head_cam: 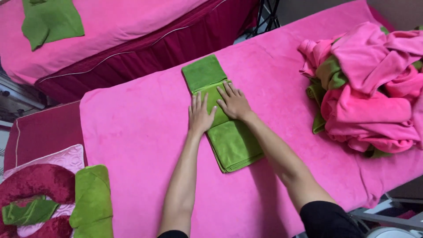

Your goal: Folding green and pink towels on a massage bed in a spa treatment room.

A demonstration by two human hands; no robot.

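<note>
Head view: I've got a folded green microfibre towel [222,115] lying flat on the bed covered in a pink fleece sheet [132,132], roughly mid-surface. Its long axis runs diagonally, far end pointing up-left toward the dark red bed skirt, near end down-right toward me. The far section is a single flap; the near section is a thicker stack of layers.

My left hand [199,117] is flat, fingers spread, palm down on the towel's left edge at about its middle. My right hand [234,103] is flat too, just beside it, pressing the towel's centre. Neither grip is closed on anything, both open and only pressing. The towel extends past both hands, beyond the fingertips and back under the wrists.

Right of the towel, well apart, is a heap of crumpled pink and green towels [370,88]. Another green towel [50,20] lies on the second pink bed top left. A folded green cloth [92,202] is at bottom left.
</note>
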